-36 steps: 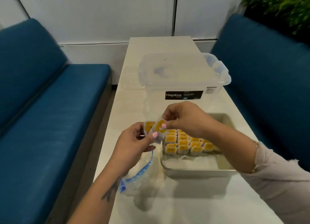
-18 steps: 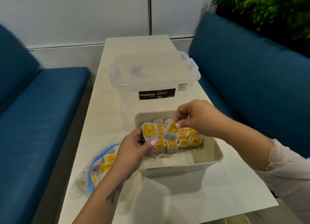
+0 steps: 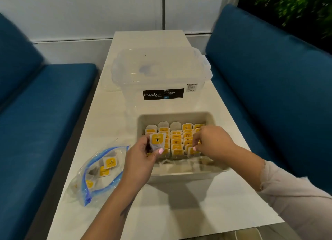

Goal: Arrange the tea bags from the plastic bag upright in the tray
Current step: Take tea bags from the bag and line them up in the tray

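A metal tray (image 3: 181, 174) sits on the white table, with several rows of yellow-labelled tea bags (image 3: 177, 138) standing upright in it. My left hand (image 3: 142, 160) holds one tea bag (image 3: 157, 141) upright over the tray's left side. My right hand (image 3: 212, 142) is down inside the tray at the right, its fingertips pinching a tea bag (image 3: 191, 151) in the front row. A clear plastic bag with a blue zip (image 3: 98, 173) lies left of the tray with a few tea bags inside.
A clear lidded Megabox storage box (image 3: 161, 74) stands just behind the tray. Blue sofas flank the narrow table: one on the left (image 3: 36, 114) and one on the right (image 3: 278, 87). Green plants (image 3: 296, 9) fill the back right corner.
My right hand has carried its tea bag down into the tray's front right row. My left hand still holds one tea bag. The camera has tilted down, showing more of the plastic bag.
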`<state>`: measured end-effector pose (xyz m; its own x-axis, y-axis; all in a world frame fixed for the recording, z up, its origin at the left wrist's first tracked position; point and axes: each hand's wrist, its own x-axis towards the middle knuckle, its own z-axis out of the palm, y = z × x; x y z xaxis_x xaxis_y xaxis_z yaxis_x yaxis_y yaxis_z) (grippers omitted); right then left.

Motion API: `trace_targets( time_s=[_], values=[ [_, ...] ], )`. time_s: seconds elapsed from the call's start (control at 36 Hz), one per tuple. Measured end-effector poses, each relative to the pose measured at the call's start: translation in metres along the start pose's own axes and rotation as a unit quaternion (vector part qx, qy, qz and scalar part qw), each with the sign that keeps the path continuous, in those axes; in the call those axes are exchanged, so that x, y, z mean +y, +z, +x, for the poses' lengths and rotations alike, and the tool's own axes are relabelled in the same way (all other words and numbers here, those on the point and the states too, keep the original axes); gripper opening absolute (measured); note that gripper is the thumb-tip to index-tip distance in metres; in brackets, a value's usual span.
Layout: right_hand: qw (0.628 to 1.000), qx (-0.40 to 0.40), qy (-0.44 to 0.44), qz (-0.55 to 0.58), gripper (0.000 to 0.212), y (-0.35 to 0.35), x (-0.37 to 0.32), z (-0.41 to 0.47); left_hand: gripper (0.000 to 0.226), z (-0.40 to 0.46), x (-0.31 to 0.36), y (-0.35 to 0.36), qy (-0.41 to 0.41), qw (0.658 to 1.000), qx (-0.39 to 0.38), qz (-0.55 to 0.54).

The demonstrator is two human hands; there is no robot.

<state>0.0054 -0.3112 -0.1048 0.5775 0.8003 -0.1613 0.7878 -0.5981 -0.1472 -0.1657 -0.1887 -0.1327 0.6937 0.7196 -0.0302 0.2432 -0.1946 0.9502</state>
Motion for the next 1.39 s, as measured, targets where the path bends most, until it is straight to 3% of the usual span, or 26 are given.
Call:
trace_targets(
  time_s=[0.42,0.97,1.22,1.39],
  values=[
    [0.998,0.057,0.014,-0.006,0.012,0.025,0.000,0.006,0.033,-0.001,-0.001,0.001,0.003,1.000,-0.007,0.020],
    [0.999,0.036,0.012,-0.013,0.017,0.018,0.005,0.005,0.040,0.001,0.006,0.001,0.002,1.000,-0.024,0.019],
    [0.999,0.028,-0.009,-0.025,0.029,0.017,0.007,0.005,0.039,0.002,0.010,0.004,-0.012,0.999,-0.027,0.031],
    [0.998,0.028,-0.039,-0.042,0.022,0.026,0.002,0.004,0.040,0.001,0.010,0.005,-0.020,0.999,-0.030,0.025]
  ],
)
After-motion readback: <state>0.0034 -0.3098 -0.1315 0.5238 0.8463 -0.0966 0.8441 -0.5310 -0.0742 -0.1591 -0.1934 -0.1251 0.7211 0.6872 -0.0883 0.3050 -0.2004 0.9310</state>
